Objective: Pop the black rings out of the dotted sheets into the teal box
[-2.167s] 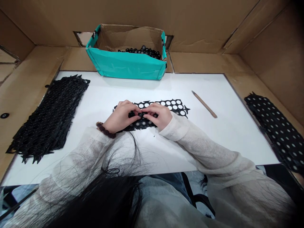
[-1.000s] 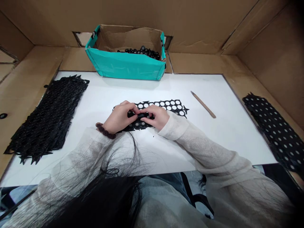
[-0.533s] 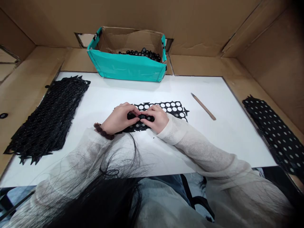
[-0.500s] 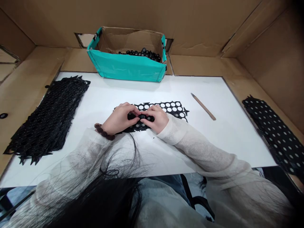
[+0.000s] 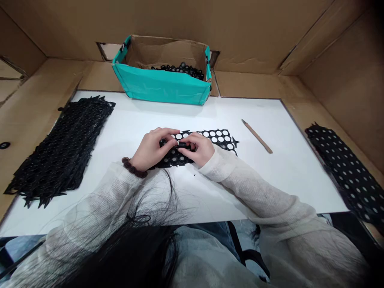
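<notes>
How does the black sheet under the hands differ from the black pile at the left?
White shows through many holes of the black sheet; the black pile looks mostly dark. The black sheet lies crosswise; the black pile runs slantwise, partly off the white surface. The black sheet looks smaller than the black pile. Both have round holes.

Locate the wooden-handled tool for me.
In the head view, the wooden-handled tool lies on the white surface, right of the right hand and the perforated black sheet.

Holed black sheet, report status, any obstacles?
Right hand pinching small black piece. Left hand open. Holed black sheet under both hands. Pointed stick off right, not in the way.
</notes>
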{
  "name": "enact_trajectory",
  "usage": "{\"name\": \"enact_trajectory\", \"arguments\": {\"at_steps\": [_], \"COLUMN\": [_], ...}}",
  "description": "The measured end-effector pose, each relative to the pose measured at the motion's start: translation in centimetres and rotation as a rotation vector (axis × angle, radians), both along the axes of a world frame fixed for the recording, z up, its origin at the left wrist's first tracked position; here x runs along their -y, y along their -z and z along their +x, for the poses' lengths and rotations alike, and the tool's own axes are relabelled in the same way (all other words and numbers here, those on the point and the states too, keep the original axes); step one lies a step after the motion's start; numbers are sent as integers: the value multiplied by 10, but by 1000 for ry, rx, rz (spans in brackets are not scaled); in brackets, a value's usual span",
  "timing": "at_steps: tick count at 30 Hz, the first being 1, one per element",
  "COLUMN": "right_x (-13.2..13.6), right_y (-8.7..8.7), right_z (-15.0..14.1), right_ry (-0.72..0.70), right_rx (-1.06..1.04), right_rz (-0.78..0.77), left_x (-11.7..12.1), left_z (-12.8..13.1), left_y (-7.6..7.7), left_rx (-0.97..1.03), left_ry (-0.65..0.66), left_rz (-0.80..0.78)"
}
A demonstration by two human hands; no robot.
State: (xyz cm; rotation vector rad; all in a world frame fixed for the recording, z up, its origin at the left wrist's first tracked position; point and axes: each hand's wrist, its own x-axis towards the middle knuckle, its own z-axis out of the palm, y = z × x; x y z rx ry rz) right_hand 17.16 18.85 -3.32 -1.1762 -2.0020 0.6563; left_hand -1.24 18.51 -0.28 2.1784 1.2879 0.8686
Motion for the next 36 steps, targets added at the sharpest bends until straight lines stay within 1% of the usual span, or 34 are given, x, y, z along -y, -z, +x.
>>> {"name": "enact_trajectory", "arguments": {"at_steps": [4, 6, 8, 10, 13, 15, 17, 18, 20, 22, 24, 26, 28, 30, 31, 33, 36], "right_x": [-1, -3, -8, -22, -61, -96, -133, -149, -176, -192, -200, -200, -192, -174, -161, -128, -76], "right_y": [2, -1, -9, -25, -58, -80, -94, -97, -97, -90, -84, -83, -87, -91, -90, -84, -58], "right_z": [4, 8, 15, 23, 33, 35, 32, 30, 23, 17, 15, 17, 22, 29, 32, 37, 42], "right_ry": [33, 72, 127, 184, 250, 279, 290, 304, 346, 426, 478, 502, 528, 530, 506, 381, 173], "right_rx": [-98, -128, -148, -165, -159, -125, -28, 22, 91, 122, 151, 188, 217, 229, 237, 315, 531], "right_rz": [43, 81, 106, 133, 202, 249, 241, 206, 112, 37, -7, -7, 57, 173, 226, 276, 199], "left_x": [-7, -13, -17, -20, -22, -23, -25, -25, -26, -27, -27, -28, -29, -30, -30, -30, -27], "left_z": [-7, -13, -18, -21, -23, -23, -24, -24, -25, -26, -27, -28, -29, -31, -32, -33, -30], "left_y": [3, 7, 11, 13, 16, 19, 22, 23, 25, 26, 26, 25, 23, 21, 19, 17, 16], "left_rx": [-37, -56, -55, -74, -101, -110, -106, -101, -98, -110, -130, -161, -214, -274, -305, -366, -462], "left_ry": [-270, -383, -433, -473, -491, -485, -463, -455, -453, -462, -472, -478, -500, -510, -507, -471, -408], "left_rz": [106, 123, 126, 123, 98, 76, 66, 65, 69, 71, 70, 61, 38, -1, -21, -47, -34]}}
